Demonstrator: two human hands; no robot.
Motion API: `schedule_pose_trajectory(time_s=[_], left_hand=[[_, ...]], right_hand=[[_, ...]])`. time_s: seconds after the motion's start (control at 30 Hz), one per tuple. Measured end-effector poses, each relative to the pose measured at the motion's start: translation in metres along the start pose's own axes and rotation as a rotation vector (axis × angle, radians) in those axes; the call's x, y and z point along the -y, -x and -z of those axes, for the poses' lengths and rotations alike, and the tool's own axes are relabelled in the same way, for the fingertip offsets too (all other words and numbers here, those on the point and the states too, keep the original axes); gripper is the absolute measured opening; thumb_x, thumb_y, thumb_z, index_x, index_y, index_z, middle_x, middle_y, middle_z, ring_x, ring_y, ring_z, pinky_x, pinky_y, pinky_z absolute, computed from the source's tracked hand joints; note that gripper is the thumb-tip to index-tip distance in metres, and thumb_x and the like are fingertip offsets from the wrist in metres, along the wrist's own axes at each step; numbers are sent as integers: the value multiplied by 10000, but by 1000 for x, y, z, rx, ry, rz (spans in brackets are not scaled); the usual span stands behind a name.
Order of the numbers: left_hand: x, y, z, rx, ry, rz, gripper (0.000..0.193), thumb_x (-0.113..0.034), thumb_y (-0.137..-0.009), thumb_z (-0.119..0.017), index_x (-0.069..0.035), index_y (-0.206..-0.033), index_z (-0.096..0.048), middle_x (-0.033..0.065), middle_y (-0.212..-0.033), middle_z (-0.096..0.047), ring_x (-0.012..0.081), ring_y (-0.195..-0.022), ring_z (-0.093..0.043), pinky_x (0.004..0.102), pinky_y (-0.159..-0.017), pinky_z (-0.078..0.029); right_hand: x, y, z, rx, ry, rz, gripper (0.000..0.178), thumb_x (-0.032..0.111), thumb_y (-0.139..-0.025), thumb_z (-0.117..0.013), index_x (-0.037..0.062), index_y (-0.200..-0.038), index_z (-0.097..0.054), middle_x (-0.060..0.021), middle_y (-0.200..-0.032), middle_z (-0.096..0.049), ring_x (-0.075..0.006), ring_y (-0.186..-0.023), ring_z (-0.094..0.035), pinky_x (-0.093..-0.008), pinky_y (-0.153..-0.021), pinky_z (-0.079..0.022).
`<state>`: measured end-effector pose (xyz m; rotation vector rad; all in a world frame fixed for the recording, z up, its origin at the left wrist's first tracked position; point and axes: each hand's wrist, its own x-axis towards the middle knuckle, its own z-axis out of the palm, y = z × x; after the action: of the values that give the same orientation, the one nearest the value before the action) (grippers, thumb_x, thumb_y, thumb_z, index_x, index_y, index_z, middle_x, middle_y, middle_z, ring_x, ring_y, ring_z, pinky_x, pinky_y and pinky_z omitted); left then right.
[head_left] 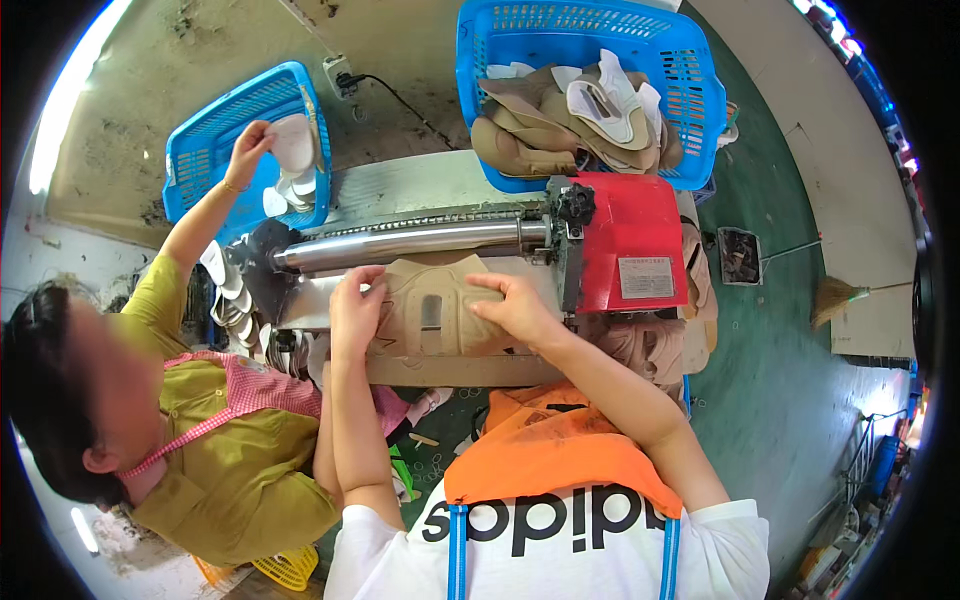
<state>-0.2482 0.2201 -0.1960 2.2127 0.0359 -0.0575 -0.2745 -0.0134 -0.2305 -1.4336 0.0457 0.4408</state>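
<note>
A tan shoe-upper piece (455, 325) with a cut-out slot lies on the front plate of a roller machine, its far edge close under the steel roller (410, 241). At its left edge my left hand (355, 312) has thumb and fingers closed on the material. My right hand (513, 310) rests at the right side, thumb and forefinger stretched apart with their tips on the piece. The red machine housing (630, 235) with a black knob (575, 204) stands right of the roller. The undersides of the fingers are hidden.
A co-worker at left holds a white rounded piece (293, 145) over a blue basket (185, 165). Behind the machine stands another blue basket (705, 90) heaped with tan and white pieces. More pieces (640, 348) lie beside the machine. A broom (832, 297) and dustpan (740, 256) are right.
</note>
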Motion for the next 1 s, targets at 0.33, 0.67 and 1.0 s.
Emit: schedule_pose_trajectory(time_s=[0.33, 0.67, 1.0], left_hand=[[-50, -31, -7, -121, -556, -176, 167, -22, -697, -626, -59, -838, -544, 145, -895, -525, 311, -833, -558, 364, -712, -454], [-41, -158, -48, 628, -694, 244, 644, -556, -784, -518, -14, -1131, -555, 214, -1081, -577, 314, -948, -570, 384, -850, -410], [-94, -220, -14, 186, -206, -544, 425, -16, -575, -680, 45, -971, -538, 114, -866, -604, 165, -778, -557, 286, -697, -444]], right_hand=[[-19, 4, -7, -225, 223, 174, 353, 63, -726, -593, 1, -1074, -581, -160, -1060, -575, -279, -1010, -549, -315, -875, -418], [-8, 16, -13, -292, 360, 156, 274, 113, -748, -604, 19, -1005, -618, -143, -971, -586, -276, -938, -569, -319, -814, -438], [-21, 114, 85, 200, 471, 146, 202, 142, -765, -591, -19, -874, -647, -114, -729, -644, -172, -612, -640, -285, -566, -482]])
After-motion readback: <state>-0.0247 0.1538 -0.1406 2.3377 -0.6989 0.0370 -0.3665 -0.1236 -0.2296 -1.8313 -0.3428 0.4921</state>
